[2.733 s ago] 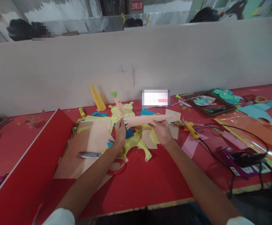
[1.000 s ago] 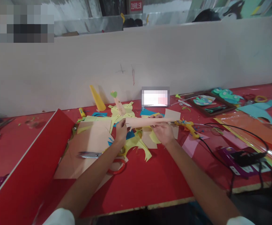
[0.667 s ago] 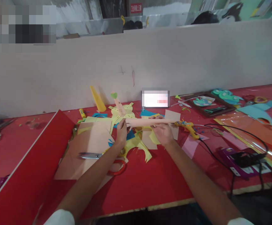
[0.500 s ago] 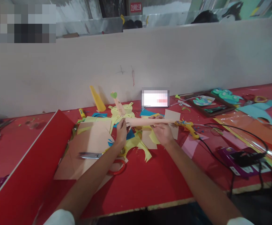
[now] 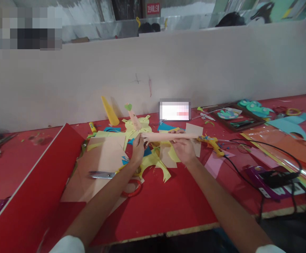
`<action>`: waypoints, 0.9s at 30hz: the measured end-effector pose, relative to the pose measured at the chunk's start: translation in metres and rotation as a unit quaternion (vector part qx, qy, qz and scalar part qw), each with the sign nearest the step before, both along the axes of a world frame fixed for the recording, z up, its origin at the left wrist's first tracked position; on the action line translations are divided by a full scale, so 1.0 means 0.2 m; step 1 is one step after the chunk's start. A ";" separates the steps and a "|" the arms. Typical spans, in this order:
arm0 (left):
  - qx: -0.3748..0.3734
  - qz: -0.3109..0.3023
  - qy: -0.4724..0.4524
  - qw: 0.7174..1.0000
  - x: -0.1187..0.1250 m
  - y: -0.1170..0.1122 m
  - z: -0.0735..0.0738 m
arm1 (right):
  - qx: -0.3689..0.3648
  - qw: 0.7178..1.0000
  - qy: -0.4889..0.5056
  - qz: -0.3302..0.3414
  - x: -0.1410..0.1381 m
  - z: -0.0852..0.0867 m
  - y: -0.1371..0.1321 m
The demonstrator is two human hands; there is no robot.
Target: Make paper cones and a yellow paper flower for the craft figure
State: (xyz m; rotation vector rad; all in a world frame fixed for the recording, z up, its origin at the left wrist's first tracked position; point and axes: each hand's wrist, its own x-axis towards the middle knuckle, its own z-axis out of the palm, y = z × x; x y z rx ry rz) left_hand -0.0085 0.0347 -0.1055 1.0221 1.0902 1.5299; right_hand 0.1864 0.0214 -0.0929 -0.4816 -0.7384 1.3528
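A long pale-pink paper tube (image 5: 160,137) lies level between my hands above the table's middle. My left hand (image 5: 137,147) pinches its left end. Around its right half, my right hand (image 5: 183,146) is closed, with fingertips showing along the far side. Just past the tube's right end rests a yellow hot glue gun (image 5: 212,143) with a black cord. Yellow paper scraps (image 5: 156,163) lie below the tube. Scissors (image 5: 102,174) with red and yellow handles lie partly under my left forearm. Behind the tube stands a pink paper cone (image 5: 134,119) on a yellow scalloped base.
A yellow cone (image 5: 110,111) and a phone-like screen (image 5: 175,111) stand by the white partition (image 5: 208,66). A red board (image 5: 37,179) slants up at left. At right are a brown tray (image 5: 237,123), orange sheets (image 5: 281,144) and a purple box (image 5: 271,184) with black cables.
Almost nothing differs. My left hand shifts very slightly right at the tube's end, while my right hand keeps its hold.
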 end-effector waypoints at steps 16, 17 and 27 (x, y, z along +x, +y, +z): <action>0.073 -0.026 0.107 0.991 -0.01 -0.03 0.05 | -0.019 1.000 0.001 -0.004 -0.02 0.01 0.00; 0.077 -0.028 0.113 0.990 -0.01 -0.03 0.05 | -0.014 1.000 -0.005 -0.002 -0.02 0.01 0.00; 0.110 0.025 0.178 0.977 -0.04 -0.01 0.03 | -0.055 0.998 -0.021 -0.010 -0.03 -0.07 0.02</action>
